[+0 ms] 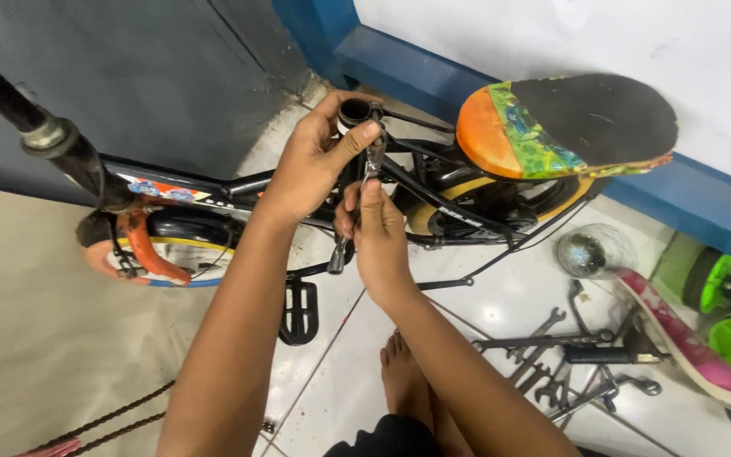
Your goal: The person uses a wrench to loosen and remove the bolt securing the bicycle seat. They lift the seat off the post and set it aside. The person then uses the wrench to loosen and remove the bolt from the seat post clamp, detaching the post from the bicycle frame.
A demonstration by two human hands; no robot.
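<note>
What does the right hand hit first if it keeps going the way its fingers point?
The right hand points up along the tool it grips. Going straight on, it would probably first meet the left hand thumb at the open seat tube; depth is unclear.

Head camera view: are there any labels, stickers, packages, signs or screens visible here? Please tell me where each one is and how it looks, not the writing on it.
Frame sticker: on the bicycle's black top tube near the steering end, a narrow strip in orange, blue and white.
Chain guard decal: on the black guard beside the rear wheel, small pale lettering, too blurred to describe.
Seat cover print: on the saddle's side, orange with green and blue patches.
No packages, signs or screens appear.
</note>
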